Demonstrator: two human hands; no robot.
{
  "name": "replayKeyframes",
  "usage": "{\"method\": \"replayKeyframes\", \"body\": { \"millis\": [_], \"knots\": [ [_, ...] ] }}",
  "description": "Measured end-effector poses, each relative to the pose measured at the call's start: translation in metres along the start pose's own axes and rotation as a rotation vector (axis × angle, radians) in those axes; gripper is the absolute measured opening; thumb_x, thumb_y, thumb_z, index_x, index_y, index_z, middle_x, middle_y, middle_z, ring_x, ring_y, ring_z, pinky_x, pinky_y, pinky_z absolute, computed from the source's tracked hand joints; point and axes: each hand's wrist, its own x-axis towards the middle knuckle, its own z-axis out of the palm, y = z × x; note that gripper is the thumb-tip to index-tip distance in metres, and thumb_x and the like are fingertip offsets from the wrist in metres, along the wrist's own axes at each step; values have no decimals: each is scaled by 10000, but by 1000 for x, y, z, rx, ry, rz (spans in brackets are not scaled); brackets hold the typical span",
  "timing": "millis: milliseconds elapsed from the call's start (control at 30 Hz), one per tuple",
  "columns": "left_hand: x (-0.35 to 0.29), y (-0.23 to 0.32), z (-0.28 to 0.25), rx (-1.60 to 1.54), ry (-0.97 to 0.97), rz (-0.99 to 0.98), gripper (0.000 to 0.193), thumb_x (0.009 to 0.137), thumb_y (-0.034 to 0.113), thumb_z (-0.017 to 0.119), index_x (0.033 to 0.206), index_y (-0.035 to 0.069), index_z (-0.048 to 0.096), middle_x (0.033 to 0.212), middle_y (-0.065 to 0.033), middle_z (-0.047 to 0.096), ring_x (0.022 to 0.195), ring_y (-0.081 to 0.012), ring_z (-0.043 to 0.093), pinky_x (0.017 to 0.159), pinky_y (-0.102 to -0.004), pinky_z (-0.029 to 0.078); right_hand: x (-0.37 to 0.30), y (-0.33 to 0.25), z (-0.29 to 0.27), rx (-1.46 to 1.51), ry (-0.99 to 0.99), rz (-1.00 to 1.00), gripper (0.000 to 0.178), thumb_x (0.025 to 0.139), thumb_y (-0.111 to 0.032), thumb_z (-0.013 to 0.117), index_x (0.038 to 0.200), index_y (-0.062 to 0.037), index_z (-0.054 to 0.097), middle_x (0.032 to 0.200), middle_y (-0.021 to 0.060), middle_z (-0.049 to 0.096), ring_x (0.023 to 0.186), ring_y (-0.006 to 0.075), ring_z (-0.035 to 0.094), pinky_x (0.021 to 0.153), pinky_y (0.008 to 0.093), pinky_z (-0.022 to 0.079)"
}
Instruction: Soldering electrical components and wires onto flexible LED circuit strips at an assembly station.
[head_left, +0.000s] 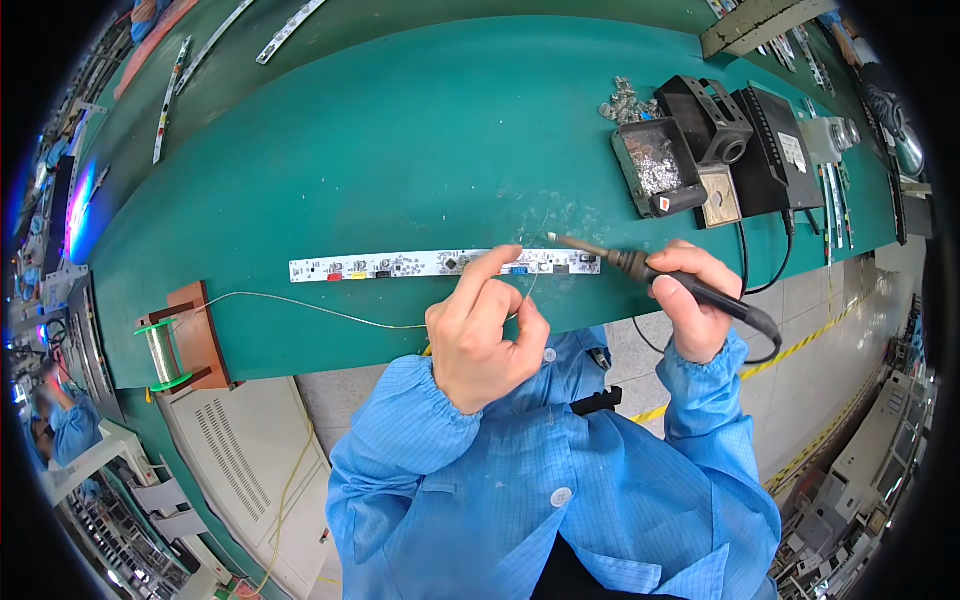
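A long white circuit board strip point(422, 263) lies crosswise on the green mat, with red, yellow, black and blue connectors along it. My left hand point(480, 330) is closed on thin solder wire point(330, 312), its index fingertip over the board's far edge. The wire runs left to a spool point(162, 355) with green rims on a brown stand point(205, 345). My right hand point(695, 300) grips a soldering iron point(626, 262) by its dark handle. The iron's tip points left, just beyond the board's right part; whether it touches anything cannot be made out.
At the right stand a black tray point(645, 205) of shiny bits, an iron holder point(722, 135), a tan sponge point(718, 200) and a black soldering station point(775, 150). Small metal parts point(628, 103) are heaped behind the tray. The iron's cord point(770, 345) loops beside my right wrist.
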Motion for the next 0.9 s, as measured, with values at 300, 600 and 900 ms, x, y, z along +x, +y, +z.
{"method": "replayKeyframes", "body": {
  "millis": [300, 600, 900],
  "knots": [
    [-2, -3, 2, 11, -1, -2, 163, 656, -64, 629, 653, 22, 491, 1002, -208, 666, 479, -150, 544, 414, -279, 391, 19, 9, 0, 65, -119, 44, 219, 700, -145, 688, 825, 27, 636, 722, 63, 546, 649, 122, 455, 576, 262, 328],
    [-2, -4, 1, 26, -10, 15, 154, 660, -57, 639, 653, 24, 508, 1003, -200, 663, 551, -204, 610, 449, -290, 439, 26, 17, 0, 158, -139, 23, 171, 661, -16, 633, 818, 44, 666, 712, 62, 585, 640, 119, 502, 571, 261, 384],
    [-3, -5, 4, 52, -5, 2, 146, 668, -68, 654, 668, 15, 534, 991, -187, 661, 614, -237, 652, 490, -304, 487, 26, 18, 2, 204, -100, 50, 183, 645, -17, 623, 808, 53, 666, 717, 74, 592, 653, 135, 509, 591, 265, 388]
  ]
}}
